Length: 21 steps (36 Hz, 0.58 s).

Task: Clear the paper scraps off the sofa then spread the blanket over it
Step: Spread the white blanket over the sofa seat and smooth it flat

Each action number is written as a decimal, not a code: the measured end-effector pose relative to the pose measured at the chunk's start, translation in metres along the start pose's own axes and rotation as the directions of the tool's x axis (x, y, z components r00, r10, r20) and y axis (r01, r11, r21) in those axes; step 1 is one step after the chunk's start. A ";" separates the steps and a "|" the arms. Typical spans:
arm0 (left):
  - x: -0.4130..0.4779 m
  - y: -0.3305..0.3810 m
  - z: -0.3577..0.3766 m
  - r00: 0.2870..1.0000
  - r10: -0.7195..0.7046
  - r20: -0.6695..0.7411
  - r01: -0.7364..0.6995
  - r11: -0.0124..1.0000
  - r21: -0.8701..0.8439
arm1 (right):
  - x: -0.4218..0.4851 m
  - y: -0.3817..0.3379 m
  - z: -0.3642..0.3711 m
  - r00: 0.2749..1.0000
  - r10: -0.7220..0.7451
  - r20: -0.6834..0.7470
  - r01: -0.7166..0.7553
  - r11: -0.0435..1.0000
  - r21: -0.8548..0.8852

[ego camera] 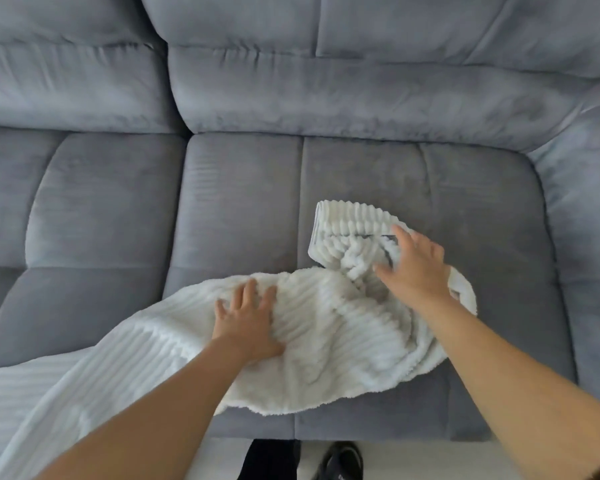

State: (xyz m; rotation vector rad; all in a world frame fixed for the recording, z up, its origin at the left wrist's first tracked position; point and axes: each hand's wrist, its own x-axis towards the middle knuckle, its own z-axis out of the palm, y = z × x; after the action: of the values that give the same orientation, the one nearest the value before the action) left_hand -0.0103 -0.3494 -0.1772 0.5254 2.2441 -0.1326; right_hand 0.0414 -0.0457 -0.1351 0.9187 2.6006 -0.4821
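A white ribbed blanket [326, 327] trails off the front edge of the grey sofa [118, 202] at the far left. From there it runs up and to the right across the seat cushion. It is only partly opened, and most of the seat and all of the backrest are uncovered. The left hand [246, 317] lies palm down on the blanket near the middle of the seat, with its fingers straight and spread, pressing into the pile. To its right the cloth is bunched and twisted, with one folded corner lying flat toward the backrest. The right hand [416, 268] is over that bunch, open with fingers splayed and gripping nothing; it is blurred, so actual contact cannot be told. Below the seat's front edge, a dark trouser leg [271, 459] and a black shoe [343, 459] show on the pale floor [430, 459].
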 end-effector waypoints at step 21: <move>-0.026 -0.117 -0.085 0.870 -0.341 -0.357 0.270 0.934 -0.234 | -0.014 0.043 -0.047 0.846 0.518 -0.124 -0.235 0.572 0.786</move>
State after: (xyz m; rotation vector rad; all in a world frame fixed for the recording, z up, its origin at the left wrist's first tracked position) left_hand -0.1029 -0.4421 -0.1095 0.0939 2.6922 0.0152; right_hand 0.0697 -0.0016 -0.0963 1.9507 2.3139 -1.4473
